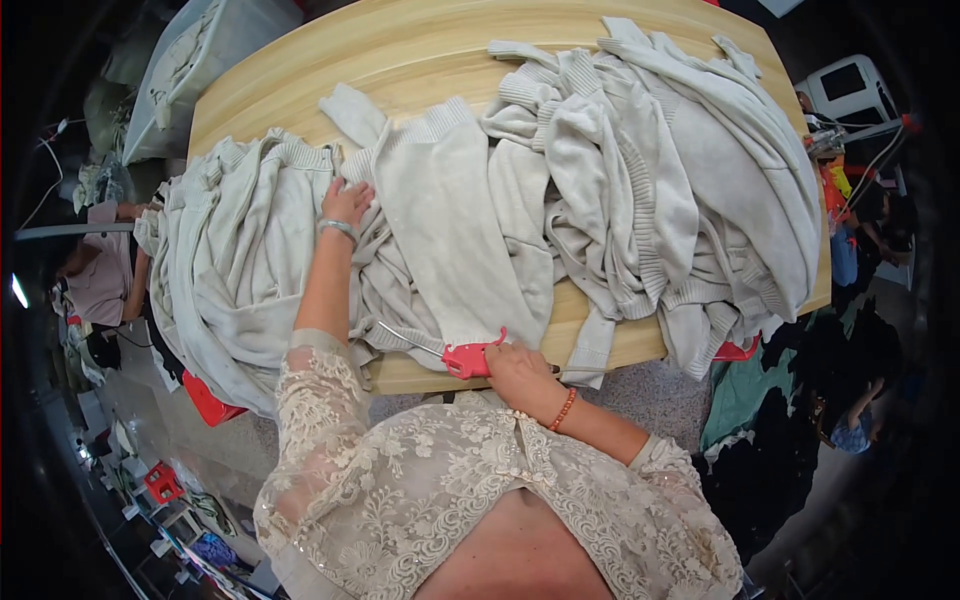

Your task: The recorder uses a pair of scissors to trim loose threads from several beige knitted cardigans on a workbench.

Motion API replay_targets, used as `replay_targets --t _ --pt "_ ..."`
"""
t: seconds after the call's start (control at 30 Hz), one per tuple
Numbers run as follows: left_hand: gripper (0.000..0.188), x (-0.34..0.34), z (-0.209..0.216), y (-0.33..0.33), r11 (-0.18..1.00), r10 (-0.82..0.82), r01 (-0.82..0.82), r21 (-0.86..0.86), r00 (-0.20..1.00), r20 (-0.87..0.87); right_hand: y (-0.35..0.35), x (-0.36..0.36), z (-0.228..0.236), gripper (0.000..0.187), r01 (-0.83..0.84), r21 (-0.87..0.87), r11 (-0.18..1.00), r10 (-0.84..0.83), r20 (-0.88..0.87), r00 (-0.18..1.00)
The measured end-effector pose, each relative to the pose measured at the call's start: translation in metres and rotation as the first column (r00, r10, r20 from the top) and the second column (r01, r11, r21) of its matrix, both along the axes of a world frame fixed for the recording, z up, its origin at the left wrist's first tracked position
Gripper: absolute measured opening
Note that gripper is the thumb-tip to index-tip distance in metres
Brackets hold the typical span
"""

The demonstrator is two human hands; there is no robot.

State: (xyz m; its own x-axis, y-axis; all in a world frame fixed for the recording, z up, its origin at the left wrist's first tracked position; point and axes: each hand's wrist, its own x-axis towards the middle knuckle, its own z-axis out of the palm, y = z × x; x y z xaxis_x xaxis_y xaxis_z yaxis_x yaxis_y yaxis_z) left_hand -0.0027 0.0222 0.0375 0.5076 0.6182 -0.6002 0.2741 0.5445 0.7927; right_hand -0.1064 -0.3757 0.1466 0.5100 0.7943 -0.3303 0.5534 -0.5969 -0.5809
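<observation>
My right hand is closed round the handle of a red air blow gun, at the near edge of the table. Its thin metal nozzle points up and to the left, over the lower edge of the cloth. A cream knitted sweater is spread in front of me, its ribbed edge facing away. My left hand lies on the knit between this sweater and the left heap, fingers stretched out. More cream sweaters are piled at the left, and another heap covers the right side.
The wooden table has a curved far edge. A translucent plastic bin stands at the far left. Red stools show below the table. Other people are at the sides. Dark and green cloth lies at the right.
</observation>
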Motion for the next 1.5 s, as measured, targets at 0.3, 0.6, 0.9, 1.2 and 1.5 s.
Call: replay_targets --t 0.3,0.6,0.9,1.2,1.5 --pt "0.057 -0.011 0.028 -0.071 -0.145 -0.383 0.219 0.965 0.887 -0.258 -0.016 0.041 0.003 0.033 0.331 0.041 0.943 -0.333 0.161 0.929" --pt "0.063 -0.018 -0.003 -0.064 -0.208 -0.366 0.523 0.826 0.742 -0.562 0.027 0.078 -0.004 0.036 0.190 0.273 0.943 -0.241 0.166 0.956" --pt "0.060 -0.014 -0.022 -0.053 -0.083 -0.338 0.611 0.787 0.726 -0.599 0.091 0.120 -0.013 0.020 0.184 0.016 0.983 -0.185 0.047 0.982" --pt "0.060 -0.012 -0.022 -0.054 -0.028 -0.372 0.572 0.820 0.756 -0.539 0.185 0.189 -0.020 0.022 0.163 0.065 0.984 -0.172 0.175 0.969" --pt "0.063 -0.013 -0.023 -0.053 -0.038 -0.350 0.583 0.812 0.753 -0.557 0.128 0.166 0.016 0.026 0.036 -0.069 0.997 -0.034 0.028 0.999"
